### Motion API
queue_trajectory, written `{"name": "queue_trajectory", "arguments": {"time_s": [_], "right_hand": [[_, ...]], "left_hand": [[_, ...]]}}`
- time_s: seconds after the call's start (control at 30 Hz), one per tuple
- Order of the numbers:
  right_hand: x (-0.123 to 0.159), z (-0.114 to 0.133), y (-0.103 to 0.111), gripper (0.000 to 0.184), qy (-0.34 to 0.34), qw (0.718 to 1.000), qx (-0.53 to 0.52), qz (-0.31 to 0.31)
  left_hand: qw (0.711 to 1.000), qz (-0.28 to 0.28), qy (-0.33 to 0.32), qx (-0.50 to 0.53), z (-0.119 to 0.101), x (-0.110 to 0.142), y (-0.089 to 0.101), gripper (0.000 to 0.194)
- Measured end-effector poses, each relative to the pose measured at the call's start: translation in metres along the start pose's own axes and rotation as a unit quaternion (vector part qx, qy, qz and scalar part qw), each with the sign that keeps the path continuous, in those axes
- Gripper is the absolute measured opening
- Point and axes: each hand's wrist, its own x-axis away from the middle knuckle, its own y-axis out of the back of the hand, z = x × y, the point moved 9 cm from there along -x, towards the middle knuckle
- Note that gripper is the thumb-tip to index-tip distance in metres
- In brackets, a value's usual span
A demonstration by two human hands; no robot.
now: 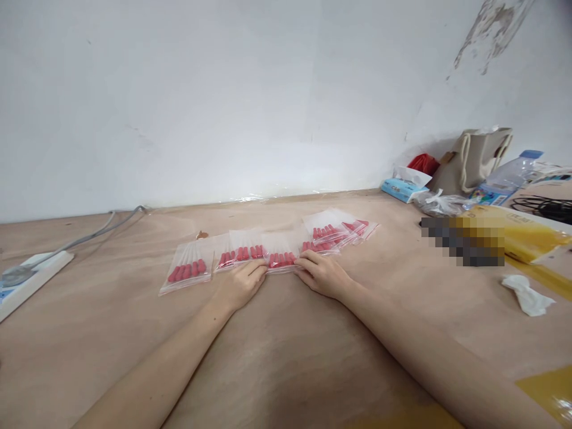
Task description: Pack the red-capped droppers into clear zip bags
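Observation:
Between my two hands lies a clear zip bag (281, 260) with several small red pieces in a row. My left hand (245, 282) pinches its near left corner, and my right hand (320, 273) has its fingers closed at the near right corner. To the left, another zip bag (186, 270) of red pieces lies flat, beside a pair of overlapping bags (243, 252) that reach close to my left hand. Past my right hand, more bags of red pieces (328, 232) overlap in a loose pile. What exactly the red pieces are, I cannot tell.
A power strip (40, 280) with a grey cable sits at the left. Toward the right stand a tissue pack (402, 189), a beige bag (469, 158), a plastic bottle (509, 176) and a yellow package (518, 232). A crumpled tissue (528, 295) lies nearer. A white wall closes off the back.

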Motion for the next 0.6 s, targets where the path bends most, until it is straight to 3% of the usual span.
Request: {"name": "queue_trajectory", "arguments": {"time_s": [0.6], "right_hand": [[0.003,-0.006,0.007,0.019,-0.004,0.996,0.081,-0.044]], "left_hand": [[0.998,-0.061,-0.035,-0.003,-0.007,-0.003,0.018,0.013]]}}
